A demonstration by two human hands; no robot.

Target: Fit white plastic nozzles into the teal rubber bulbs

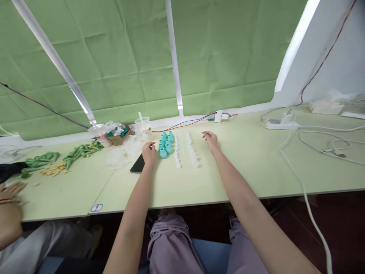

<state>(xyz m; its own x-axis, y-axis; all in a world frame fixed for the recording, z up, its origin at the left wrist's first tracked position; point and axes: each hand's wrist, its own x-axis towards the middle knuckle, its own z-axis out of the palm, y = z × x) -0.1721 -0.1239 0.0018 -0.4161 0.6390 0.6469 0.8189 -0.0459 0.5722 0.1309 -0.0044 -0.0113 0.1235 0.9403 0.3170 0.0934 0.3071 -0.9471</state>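
My left hand (pixel 148 153) rests at the right edge of a dark phone (pixel 138 165), its fingers loosely bent and a gap showing between them. Just right of it stand several teal, bulb-shaped pieces with open necks (pixel 163 153), in two rows. A line of small white pieces (pixel 177 152) runs beside them, followed by a line of whitish translucent pieces (pixel 193 154). Farther right, my right hand (pixel 210 140) hovers or rests by the table with fingers loosely stretched toward the lines. Neither hand appears to hold anything.
Clear plastic bags (pixel 125 150), a cardboard box (pixel 117 139) and plastic cups (pixel 143 125) stand at back left. Green parts (pixel 82 151) and yellow bits (pixel 53 169) lie near another person's hand (pixel 13 190). A power strip (pixel 282 124) and white cables (pixel 296 175) occupy the right side.
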